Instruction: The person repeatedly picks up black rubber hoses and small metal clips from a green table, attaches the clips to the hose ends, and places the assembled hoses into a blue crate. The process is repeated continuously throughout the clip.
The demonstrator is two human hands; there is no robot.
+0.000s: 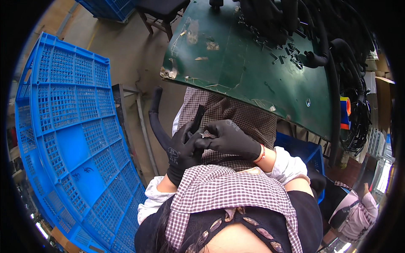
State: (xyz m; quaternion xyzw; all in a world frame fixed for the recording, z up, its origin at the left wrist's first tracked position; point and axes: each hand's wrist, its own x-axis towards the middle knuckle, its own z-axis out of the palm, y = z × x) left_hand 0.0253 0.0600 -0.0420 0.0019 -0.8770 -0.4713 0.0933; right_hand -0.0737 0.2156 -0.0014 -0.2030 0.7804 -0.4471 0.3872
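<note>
Both my hands wear black gloves and meet in front of my checked apron [236, 185]. My left hand [182, 151] is closed around a black padded tube [157, 120], whose rounded end curves up and away on the left. A straight black strip-like end [198, 117] sticks up past its fingers; whether it belongs to the same tube I cannot tell. My right hand [232, 138] is bent in a pinch against the left fingers. A pale grey patch [206, 134] shows at its fingertips, too small to name; what the pinch holds is hidden.
Ahead stands a green worktable [228, 67] with a chipped edge, bearing small black clips [291, 55] and a heap of black tubes [274, 19]. Tall blue crates [76, 126] rise at my left. A dark stool [162, 10] stands beyond; another person [358, 213] is at lower right.
</note>
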